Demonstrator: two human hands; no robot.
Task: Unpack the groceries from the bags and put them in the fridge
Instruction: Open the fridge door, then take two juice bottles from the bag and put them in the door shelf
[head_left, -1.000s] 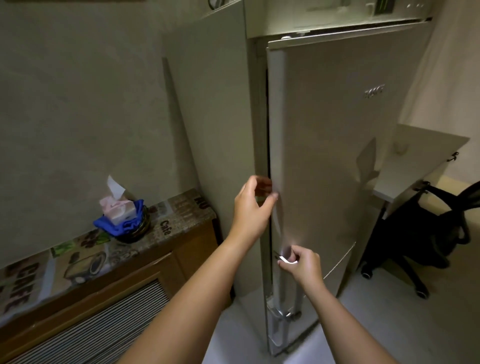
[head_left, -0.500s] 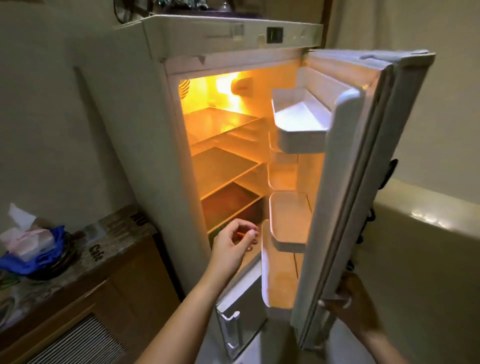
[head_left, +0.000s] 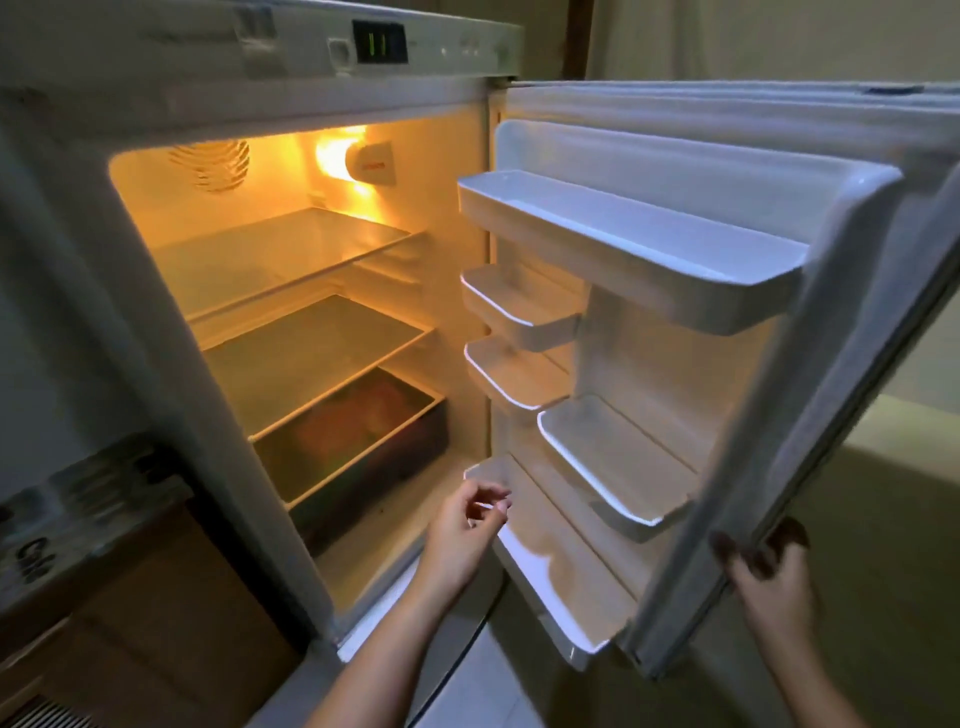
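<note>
Holding the white fridge door (head_left: 779, 218) wide open, the right hand (head_left: 769, 577) has its fingers (head_left: 727, 551) curled round the door's outer edge low down, while the left hand (head_left: 462, 530) hangs free in front of the lowest white door bin (head_left: 550, 577), its fingers loosely curled and gripping nothing. The tall white fridge (head_left: 291, 57) is lit from inside by a warm yellow lamp (head_left: 337, 156); its clear glass shelves (head_left: 311, 353) and the clear bottom drawer (head_left: 363, 447) look bare, though the drawer's contents are too dim to judge. No grocery bags or groceries show anywhere in this view, so the task's goods must lie out of sight. The step in hand appears to be the opening of the fridge, before any unpacking. The next move likely calls for leaving the door where it will stand open unaided, then turning away to find the bags and fetching the first item to a shelf or bin.
</note>
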